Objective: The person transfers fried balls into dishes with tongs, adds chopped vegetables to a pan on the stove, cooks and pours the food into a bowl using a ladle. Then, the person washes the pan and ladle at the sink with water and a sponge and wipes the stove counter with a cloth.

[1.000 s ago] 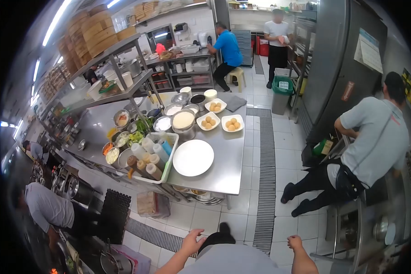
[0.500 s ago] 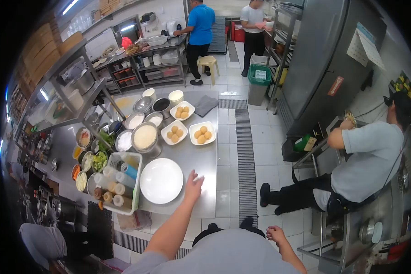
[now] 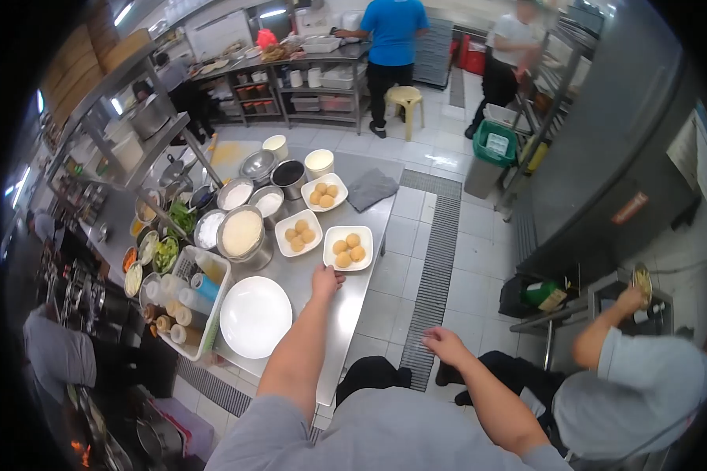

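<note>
My left hand (image 3: 326, 281) is at the near left edge of a square white bowl (image 3: 348, 249) of round golden balls, its fingers curled at the rim. Two similar bowls, one nearer the middle (image 3: 298, 233) and one farther back (image 3: 324, 193), stand beyond it. A large white plate (image 3: 255, 317) lies empty on the steel table (image 3: 314, 345), left of my forearm. Off the table's right side, my right hand (image 3: 443, 344) hangs over the floor, fingers partly bent and apart, holding nothing.
A basket of squeeze bottles (image 3: 216, 310), pots of powder (image 3: 242, 234) and cut vegetables (image 3: 166, 255) stand left. A grey cloth (image 3: 371, 190) lies at the back edge. A co-worker (image 3: 628, 385) is close on the right, others farther back. A stool (image 3: 404, 98) stands behind.
My left hand has moved from above the table, beside the plate, to the nearest bowl's rim. My right hand has come up and inward. The view has shifted; the co-worker on the right is nearer.
</note>
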{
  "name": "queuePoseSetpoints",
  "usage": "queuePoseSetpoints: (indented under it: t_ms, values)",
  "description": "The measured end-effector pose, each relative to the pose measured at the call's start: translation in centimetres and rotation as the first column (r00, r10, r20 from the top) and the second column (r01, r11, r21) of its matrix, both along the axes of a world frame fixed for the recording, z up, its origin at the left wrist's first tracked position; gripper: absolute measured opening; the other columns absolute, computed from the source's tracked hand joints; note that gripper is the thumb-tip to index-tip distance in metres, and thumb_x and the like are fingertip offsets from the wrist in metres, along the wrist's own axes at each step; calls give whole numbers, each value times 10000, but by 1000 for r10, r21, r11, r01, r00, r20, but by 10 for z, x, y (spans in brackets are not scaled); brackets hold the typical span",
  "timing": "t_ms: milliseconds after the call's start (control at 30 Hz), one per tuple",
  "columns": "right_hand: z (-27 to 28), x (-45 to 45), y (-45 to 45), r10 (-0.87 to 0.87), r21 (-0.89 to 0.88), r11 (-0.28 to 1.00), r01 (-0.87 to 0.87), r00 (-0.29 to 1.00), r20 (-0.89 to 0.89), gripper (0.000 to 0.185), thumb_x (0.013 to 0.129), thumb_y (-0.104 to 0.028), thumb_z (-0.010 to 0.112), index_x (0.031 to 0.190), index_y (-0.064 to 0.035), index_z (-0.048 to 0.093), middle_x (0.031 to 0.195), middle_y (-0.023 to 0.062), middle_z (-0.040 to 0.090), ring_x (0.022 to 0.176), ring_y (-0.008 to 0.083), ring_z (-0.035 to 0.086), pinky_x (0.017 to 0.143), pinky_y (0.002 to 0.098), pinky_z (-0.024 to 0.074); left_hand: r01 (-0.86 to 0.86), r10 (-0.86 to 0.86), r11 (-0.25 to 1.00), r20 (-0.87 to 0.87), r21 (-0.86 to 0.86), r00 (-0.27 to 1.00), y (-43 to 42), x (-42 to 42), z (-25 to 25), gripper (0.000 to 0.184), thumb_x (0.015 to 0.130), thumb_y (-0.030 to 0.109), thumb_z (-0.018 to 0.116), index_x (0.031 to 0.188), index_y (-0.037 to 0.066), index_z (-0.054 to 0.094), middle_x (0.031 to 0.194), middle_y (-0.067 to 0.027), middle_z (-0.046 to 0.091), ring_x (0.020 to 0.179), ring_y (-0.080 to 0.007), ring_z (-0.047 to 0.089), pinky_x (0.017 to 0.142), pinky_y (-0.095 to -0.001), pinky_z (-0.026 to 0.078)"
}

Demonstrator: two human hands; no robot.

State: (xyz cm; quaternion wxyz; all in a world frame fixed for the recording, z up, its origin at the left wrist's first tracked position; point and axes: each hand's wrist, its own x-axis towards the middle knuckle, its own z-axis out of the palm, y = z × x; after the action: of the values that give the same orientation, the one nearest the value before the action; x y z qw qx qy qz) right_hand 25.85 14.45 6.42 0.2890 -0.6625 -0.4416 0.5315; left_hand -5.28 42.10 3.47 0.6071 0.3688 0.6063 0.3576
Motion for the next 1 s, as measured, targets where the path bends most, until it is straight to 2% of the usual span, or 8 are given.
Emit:
queuePoseSetpoints:
  t_ms: [367, 467, 533, 667, 733, 800, 900, 1000]
  values:
    - [52, -43, 267, 143, 21, 989, -144, 988, 59, 604, 890, -341, 719, 1341, 22, 546, 1078, 161, 696, 924, 231, 691, 777, 355, 564, -54, 60, 997, -142, 47, 988, 1, 7, 38, 332, 922, 52, 446, 1210, -66, 561, 989, -179, 693, 744, -234, 727, 594, -337, 594]
    - [48, -43, 297, 61, -214, 973, -84, 992, -111, 588, 921, -325, 679, 1380, -16, 480, 1108, 128, 652, 919, 219, 670, 754, 349, 571, -59, 62, 998, -127, 26, 990, -5, 26, 63, 327, 906, 41, 443, 1180, -78, 575, 958, -180, 698, 739, -231, 721, 621, -332, 596]
    - [54, -38, 312, -6, -319, 937, -143, 906, -424, 582, 929, -344, 652, 1383, -28, 473, 1177, 137, 641, 991, 236, 671, 796, 390, 580, -76, 77, 994, 0, 76, 997, -1, 36, 60, 349, 905, 44, 447, 1214, -65, 568, 957, -172, 698, 739, -214, 716, 643, -322, 596]
    - [46, -24, 340, -236, -343, 939, 14, 752, -616, 493, 940, -276, 598, 1345, -13, 498, 1240, 162, 630, 1097, 295, 658, 936, 440, 548, -58, 55, 996, 55, 61, 997, 18, 62, 78, 356, 938, 94, 472, 1257, -36, 563, 983, -162, 696, 765, -193, 704, 673, -305, 590]
    - [56, -19, 355, -370, -385, 914, 127, 652, -662, 458, 930, -236, 591, 1312, 7, 520, 1223, 172, 636, 1097, 319, 657, 979, 433, 529, -88, 88, 996, 264, -12, 961, 34, 66, 73, 374, 981, 200, 486, 1283, -7, 562, 1008, -132, 696, 803, -164, 690, 711, -294, 580]
    - [47, -3, 377, -314, -325, 940, 102, 631, -710, 445, 910, -216, 587, 1282, 22, 535, 1207, 187, 635, 1092, 328, 655, 977, 445, 529, -71, 79, 997, 283, -37, 956, 62, 64, 73, 485, 1023, 343, 477, 1386, 22, 470, 1107, -145, 670, 913, -192, 674, 786, -338, 573]
    - [50, 8, 409, -311, -292, 944, 153, 704, -638, 421, 887, -193, 593, 1229, 51, 566, 1143, 179, 641, 1027, 288, 661, 899, 402, 546, -328, 400, 914, 386, -239, 832, 108, 64, 48, 666, 1039, 455, 469, 1534, 125, 170, 1269, -219, 579, 1096, -311, 624, 883, -469, 548]
    - [65, 13, 443, -263, -275, 956, 105, 723, -638, 438, 862, -175, 588, 1224, 69, 557, 1135, 188, 636, 1026, 307, 653, 908, 413, 541, -403, 507, 860, 426, -313, 750, 142, 74, 58, 652, 1036, 377, 497, 1514, 128, 129, 1246, -250, 581, 1047, -311, 654, 836, -468, 572]
